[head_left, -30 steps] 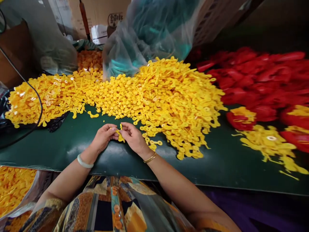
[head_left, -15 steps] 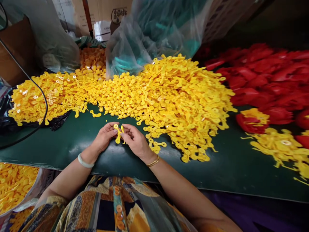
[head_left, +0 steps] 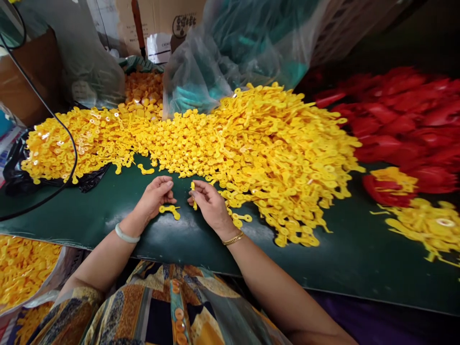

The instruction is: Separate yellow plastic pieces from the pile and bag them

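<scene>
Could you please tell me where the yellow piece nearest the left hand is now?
In the head view, the yellow piece is left of centre, just below the left hand, over the green tabletop; whether they touch is unclear.

A workshop: yellow parts (head_left: 287, 148) (so many) heaped on a worktable (head_left: 323, 258).

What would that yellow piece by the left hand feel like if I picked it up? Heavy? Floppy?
The yellow piece is probably light, since it looks small and thin. It may be fairly stiff: another piece, pinched in the right hand, stands upright without drooping. It could slide if pushed, as the table looks smooth and shiny.
</scene>
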A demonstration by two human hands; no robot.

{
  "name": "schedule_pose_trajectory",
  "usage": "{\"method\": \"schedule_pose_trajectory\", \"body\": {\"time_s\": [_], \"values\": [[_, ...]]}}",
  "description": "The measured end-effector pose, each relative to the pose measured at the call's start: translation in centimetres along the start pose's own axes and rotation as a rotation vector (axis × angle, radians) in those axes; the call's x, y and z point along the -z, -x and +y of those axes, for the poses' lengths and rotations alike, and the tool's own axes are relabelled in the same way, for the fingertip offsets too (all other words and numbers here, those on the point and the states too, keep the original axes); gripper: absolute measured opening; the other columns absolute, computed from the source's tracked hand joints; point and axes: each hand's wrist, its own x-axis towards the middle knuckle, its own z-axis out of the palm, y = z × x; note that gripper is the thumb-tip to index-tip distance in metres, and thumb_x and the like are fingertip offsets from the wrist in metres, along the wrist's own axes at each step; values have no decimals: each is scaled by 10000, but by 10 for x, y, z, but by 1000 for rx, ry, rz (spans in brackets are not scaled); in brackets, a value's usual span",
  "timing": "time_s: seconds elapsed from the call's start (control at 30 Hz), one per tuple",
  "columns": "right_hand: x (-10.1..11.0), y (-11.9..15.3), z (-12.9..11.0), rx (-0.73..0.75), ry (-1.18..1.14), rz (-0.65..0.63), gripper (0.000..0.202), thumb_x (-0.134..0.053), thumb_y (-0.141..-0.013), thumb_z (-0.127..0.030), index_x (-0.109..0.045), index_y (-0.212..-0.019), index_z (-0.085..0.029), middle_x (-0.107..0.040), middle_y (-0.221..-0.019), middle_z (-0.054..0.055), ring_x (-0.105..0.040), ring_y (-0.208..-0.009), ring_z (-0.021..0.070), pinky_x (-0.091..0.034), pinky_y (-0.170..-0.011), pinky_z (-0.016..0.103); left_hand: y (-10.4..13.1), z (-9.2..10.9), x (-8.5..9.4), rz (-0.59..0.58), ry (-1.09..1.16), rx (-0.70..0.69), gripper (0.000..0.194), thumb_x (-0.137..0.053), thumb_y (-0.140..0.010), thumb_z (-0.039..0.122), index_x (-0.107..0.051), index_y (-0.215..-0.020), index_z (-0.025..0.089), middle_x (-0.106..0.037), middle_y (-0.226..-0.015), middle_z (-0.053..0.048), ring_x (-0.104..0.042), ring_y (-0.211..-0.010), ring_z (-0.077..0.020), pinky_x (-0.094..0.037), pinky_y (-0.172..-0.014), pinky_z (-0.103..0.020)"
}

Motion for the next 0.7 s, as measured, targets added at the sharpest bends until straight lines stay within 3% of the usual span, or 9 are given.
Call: {"method": "schedule_pose_trajectory", "body": {"time_s": [0.1, 0.23, 0.37, 0.43, 0.5, 0.6, 0.7], "values": [[1, -4, 1, -12, -10, 20, 371, -660, -812, -394, -617, -1140, -226, -651, -893, 18, -681, -682, 157, -591, -723, 355, -12, -7, -6, 54, -390, -155, 313, -660, -817, 326, -541, -1073, 191, -555, -774, 17, -550, -639, -111, -509, -638, -272], [8, -9, 5, 17, 18, 82, 355, -649, -818, -390, -623, -1129, -220, -650, -872, 12, -681, -686, 158, -586, -729, 352, -31, -7, -18, 76, -1134, -459, 243, -580, -885, 263, -574, -1121, 203, -591, -1054, -73, -598, -920, -183, -493, -812, -312], [14, -13, 9, 31, 44, 104, 348, -646, -817, -374, -622, -1125, -213, -650, -879, 13, -682, -687, 158, -583, -730, 350, -43, 0, -29, 70, -1551, -463, 169, -526, -916, 237, -590, -1067, 197, -578, -1100, -107, -590, -985, -231, -485, -813, -332], [15, -13, 10, 34, 52, 80, 354, -640, -821, -365, -621, -1139, -211, -653, -890, 17, -678, -685, 154, -584, -723, 345, -46, 0, -29, 68, -1551, -457, 127, -541, -894, 184, -595, -1008, 199, -588, -1045, -100, -585, -980, -230, -476, -823, -328], [15, -12, 10, 41, 48, 44, 363, -640, -820, -354, -621, -1154, -211, -656, -895, 18, -672, -695, 149, -587, -729, 342, -46, -2, -25, 63, -1414, -493, 108, -582, -855, 142, -603, -945, 199, -598, -972, -88, -575, -981, -226, -462, -850, -324], [13, -8, 5, 62, 26, -21, 363, -645, -822, -333, -629, -1168, -224, -666, -914, 18, -671, -757, 152, -590, -769, 341, -40, -7, -16, 22, -1027, -459, 117, -669, -786, 138, -622, -880, 189, -606, -857, -54, -585, -873, -196, -464, -824, -310], [10, -2, -3, 91, 6, -85, 348, -645, -833, -338, -641, -1168, -242, -682, -963, 27, -671, -822, 165, -593, -785, 340, -25, -9, -10, -88, -500, -244, 243, -732, -755, 219, -637, -973, 168, -633, -813, -24, -599, -724, -142, -489, -732, -285]]}}
